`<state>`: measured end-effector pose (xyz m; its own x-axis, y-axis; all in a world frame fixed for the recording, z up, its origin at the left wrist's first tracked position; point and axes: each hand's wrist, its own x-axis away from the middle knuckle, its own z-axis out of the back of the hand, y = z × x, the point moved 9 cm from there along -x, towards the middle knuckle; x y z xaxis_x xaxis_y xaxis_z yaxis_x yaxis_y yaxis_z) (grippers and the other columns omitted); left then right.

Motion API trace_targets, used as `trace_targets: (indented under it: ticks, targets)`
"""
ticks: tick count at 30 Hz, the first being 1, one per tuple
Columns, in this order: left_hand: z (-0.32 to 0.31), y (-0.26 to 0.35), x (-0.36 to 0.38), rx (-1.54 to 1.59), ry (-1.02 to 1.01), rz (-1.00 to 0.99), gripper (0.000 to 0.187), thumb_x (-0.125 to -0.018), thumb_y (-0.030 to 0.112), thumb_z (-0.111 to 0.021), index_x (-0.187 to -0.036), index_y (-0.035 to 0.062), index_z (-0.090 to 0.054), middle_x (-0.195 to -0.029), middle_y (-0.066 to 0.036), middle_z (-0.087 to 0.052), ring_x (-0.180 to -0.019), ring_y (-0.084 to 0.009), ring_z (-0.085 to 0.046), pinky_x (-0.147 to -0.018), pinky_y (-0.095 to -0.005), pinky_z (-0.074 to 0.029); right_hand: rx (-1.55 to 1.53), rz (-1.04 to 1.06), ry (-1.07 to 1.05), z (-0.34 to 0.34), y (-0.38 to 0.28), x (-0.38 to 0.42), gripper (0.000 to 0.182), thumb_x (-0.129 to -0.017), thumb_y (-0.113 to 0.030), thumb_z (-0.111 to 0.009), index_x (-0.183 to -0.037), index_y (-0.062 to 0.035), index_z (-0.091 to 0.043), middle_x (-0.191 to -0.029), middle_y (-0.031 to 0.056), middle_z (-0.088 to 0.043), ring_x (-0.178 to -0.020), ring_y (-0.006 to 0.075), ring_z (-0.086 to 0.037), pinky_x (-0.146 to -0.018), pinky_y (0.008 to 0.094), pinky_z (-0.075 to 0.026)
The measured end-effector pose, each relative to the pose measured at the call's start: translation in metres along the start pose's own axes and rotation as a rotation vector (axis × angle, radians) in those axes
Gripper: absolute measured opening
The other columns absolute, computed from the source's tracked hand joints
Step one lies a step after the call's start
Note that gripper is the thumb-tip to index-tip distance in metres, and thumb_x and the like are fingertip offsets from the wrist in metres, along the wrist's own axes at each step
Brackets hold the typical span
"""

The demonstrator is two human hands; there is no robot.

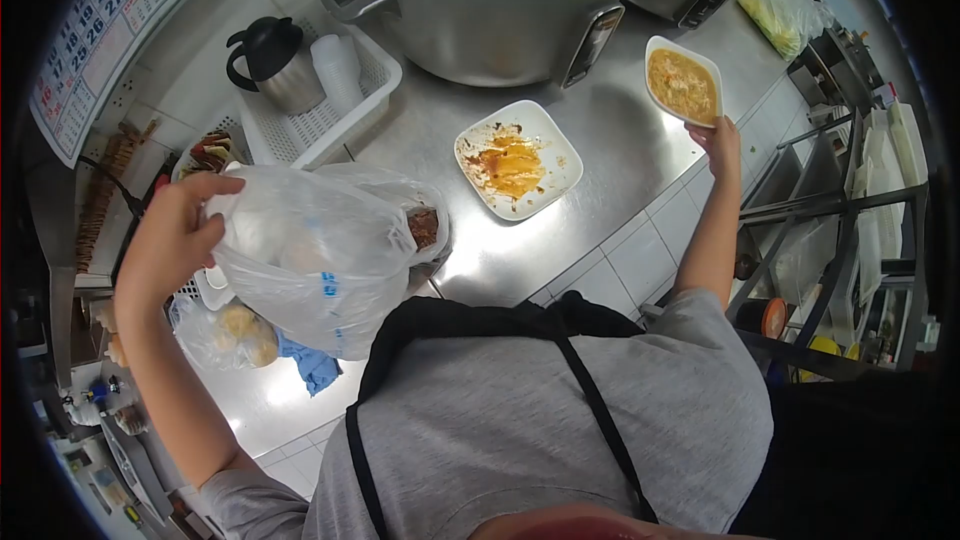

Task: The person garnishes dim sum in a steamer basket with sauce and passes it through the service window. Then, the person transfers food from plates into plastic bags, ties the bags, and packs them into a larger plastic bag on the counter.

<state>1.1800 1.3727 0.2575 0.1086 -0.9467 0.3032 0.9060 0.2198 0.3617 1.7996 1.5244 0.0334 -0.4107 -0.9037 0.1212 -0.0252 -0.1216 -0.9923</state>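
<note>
My left hand [185, 225] is closed on the edge of a translucent white plastic bag [310, 240], lifting that side above the counter. Dark brown food [424, 227] shows at the bag's right end, apparently in a container. Out to the right, my right hand [716, 143] grips the rim of a white bowl [684, 82] with yellowish soup-like food in it. The bowl is held at the counter's right edge. Between my hands a square white dish [540, 180] stands on the counter, smeared with orange-brown food remains.
A large steel cooker [490, 20] stands at the back of the steel counter [400, 155]. Left of it, a white plastic basket [370, 105] holds a thermal jug [280, 65] and stacked cups [337, 70]. A blue cloth [308, 363] lies by the bag. Metal shelving [830, 210] is at right.
</note>
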Motion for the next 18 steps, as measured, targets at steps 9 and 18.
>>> trace_targets:
  ticks: [9,18]
  targets:
    - [-0.045,-0.038,-0.012,0.246,-0.175,-0.095,0.045,-0.065,0.0,-0.047,-0.109,-0.0011,-0.052,-0.06,-0.007,-0.052,-0.046,-0.0106,-0.052,-0.046,-0.0238,-0.043,0.235,-0.032,-0.358,-0.089,-0.065,0.113,0.041,-0.079,-0.022,-0.042,-0.109,0.0049,-0.048,-0.09,0.0132,-0.058,-0.071,0.0181,-0.061,-0.056,0.023,-0.051]
    - [-0.067,-0.072,0.004,0.441,-0.121,-0.016,0.052,-0.064,0.002,-0.047,-0.116,0.0025,-0.049,-0.062,-0.004,-0.053,-0.047,-0.0085,-0.05,-0.045,-0.0213,-0.042,0.203,-0.06,-0.867,-0.273,-0.055,0.212,0.041,-0.078,-0.021,-0.045,-0.11,0.005,-0.048,-0.09,0.0096,-0.058,-0.071,0.014,-0.059,-0.05,0.0209,-0.05]
